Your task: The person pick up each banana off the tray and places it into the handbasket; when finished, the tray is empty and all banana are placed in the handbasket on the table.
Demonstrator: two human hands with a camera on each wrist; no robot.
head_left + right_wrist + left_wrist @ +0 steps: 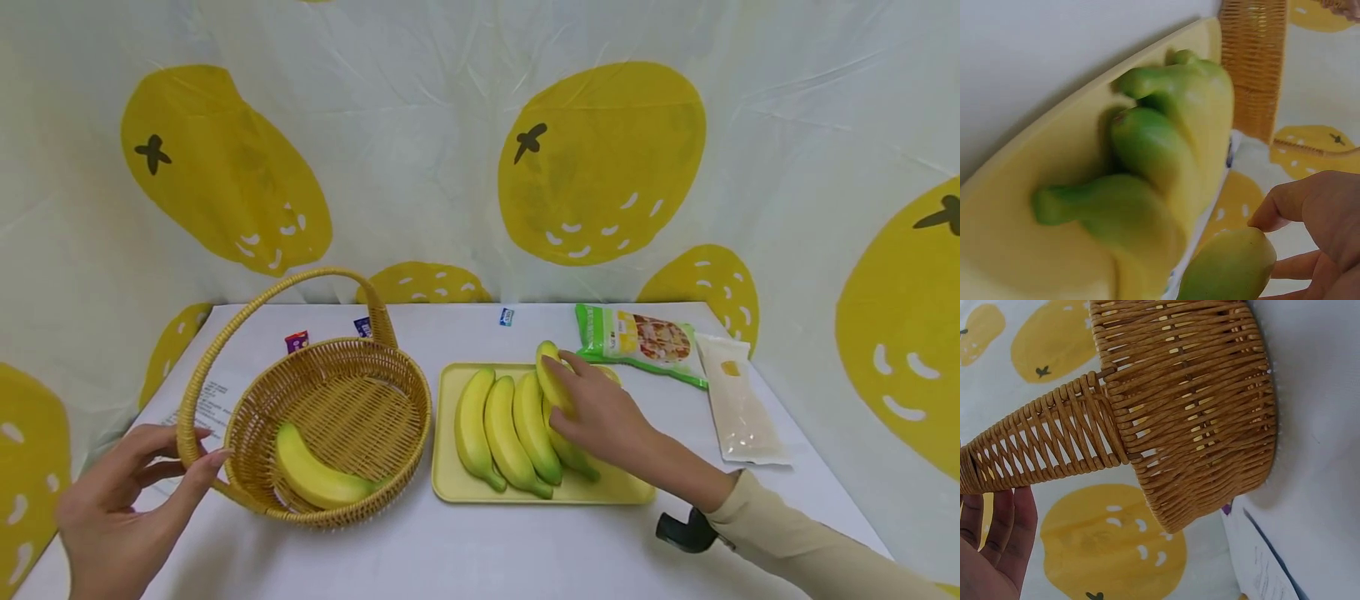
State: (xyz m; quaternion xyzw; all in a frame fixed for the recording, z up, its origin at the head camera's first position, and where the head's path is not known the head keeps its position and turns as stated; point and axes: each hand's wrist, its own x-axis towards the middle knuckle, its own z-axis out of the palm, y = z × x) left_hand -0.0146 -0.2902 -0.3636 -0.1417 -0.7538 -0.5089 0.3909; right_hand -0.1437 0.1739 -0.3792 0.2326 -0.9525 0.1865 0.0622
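My left hand [131, 504] grips the handle [381, 325] of a round wicker basket [360, 412] near its lower left end. Inside the basket lies one yellow banana [318, 479] with a greenish tip. To the right, several bananas [472, 421] lie side by side on a pale yellow tray [446, 475]. Over the tray's right part, my right hand [607, 417] pinches another banana [550, 375] between thumb and fingers. In the right wrist view this held banana [1229, 265] shows beside the others [1166, 137], partly cut off by the frame.
Behind the tray's right side lie a green food packet [652, 340] and a whitish clear packet [738, 404]. Small wrapped packets, one red [297, 341] and one dark blue [363, 327], lie behind the basket. Another small blue-white packet [507, 317] sits near the back edge, before a patterned curtain [420, 167].
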